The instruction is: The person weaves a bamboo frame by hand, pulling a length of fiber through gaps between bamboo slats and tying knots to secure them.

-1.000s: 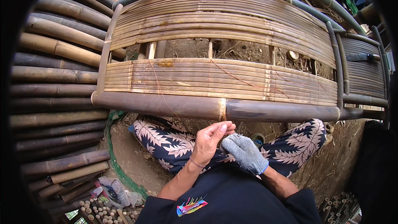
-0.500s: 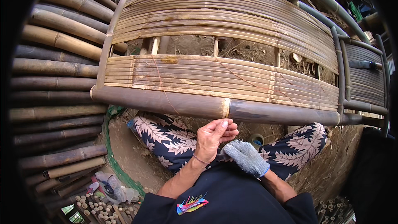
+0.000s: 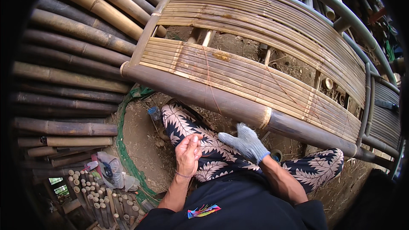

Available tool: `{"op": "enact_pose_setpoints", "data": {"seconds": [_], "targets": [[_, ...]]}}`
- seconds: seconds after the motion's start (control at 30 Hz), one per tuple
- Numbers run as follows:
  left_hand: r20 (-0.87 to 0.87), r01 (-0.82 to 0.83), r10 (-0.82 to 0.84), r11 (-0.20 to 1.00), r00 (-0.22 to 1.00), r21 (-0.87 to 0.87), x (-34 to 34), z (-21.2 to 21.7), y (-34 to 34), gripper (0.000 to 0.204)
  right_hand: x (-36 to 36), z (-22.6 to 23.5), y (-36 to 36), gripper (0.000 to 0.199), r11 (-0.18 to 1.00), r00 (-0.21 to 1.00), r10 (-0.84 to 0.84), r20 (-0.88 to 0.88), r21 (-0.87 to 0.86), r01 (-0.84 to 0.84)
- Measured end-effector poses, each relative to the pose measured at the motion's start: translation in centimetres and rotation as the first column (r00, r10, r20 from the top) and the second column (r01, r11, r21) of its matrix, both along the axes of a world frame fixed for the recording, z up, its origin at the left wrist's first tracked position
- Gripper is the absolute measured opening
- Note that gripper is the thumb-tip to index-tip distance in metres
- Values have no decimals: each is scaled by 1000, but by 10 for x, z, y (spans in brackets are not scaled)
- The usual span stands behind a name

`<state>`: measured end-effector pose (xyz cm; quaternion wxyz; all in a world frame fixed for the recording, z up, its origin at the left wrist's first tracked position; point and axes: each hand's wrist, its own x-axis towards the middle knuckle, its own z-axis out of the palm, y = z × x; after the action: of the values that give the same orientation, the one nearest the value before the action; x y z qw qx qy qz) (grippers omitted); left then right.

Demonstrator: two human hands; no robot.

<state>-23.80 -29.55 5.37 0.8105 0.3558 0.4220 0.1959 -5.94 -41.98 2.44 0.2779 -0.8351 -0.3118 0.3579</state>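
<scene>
My bare left hand is raised over my patterned trousers, its thumb pressed against the curled fingers; whatever may be in the pinch is too small to make out. My right hand, in a grey knitted glove, has its thumb and fingers apart and holds nothing. It is just below the thick front bamboo pole of a bamboo bench, apart from it. Behind that pole lies a band of split bamboo slats, with a second slat panel beyond a gap. Thin reddish strands hang across the near slats and pole.
Thick bamboo poles lie stacked along the left. Below them are a clear plastic bag and a bundle of cut bamboo pieces. Green netting edges the dirt floor. A dark-handled tool rests at the far right.
The view has swung, so the bench now slants down to the right. My left hand has drawn back from the front pole toward my lap; my gloved right hand has lifted and spread its fingers.
</scene>
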Motion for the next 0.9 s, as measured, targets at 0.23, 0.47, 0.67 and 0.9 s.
{"op": "enact_pose_setpoints", "data": {"seconds": [0.23, 0.47, 0.67, 0.9], "targets": [[-24, 12, -11, 1000, 1000, 24, 13, 10, 15, 25, -34, 8, 24, 21, 723, 785, -275, -555, 418, 550], [-71, 127, -120, 986, 990, 105, 30, 12, 39, 27, 48, 62, 16, 30, 692, 879, 192, -436, 695, 193], [-448, 512, -264, 574, 854, 639, 61, 28, 47, 26, 57, 87, 42, 57, 857, 926, 376, -34, 393, -333], [-540, 638, -346, 317, 767, 702, 76, 57, 47, 17, 44, 80, 28, 20, 809, 826, 259, 500, 355, -469]]}}
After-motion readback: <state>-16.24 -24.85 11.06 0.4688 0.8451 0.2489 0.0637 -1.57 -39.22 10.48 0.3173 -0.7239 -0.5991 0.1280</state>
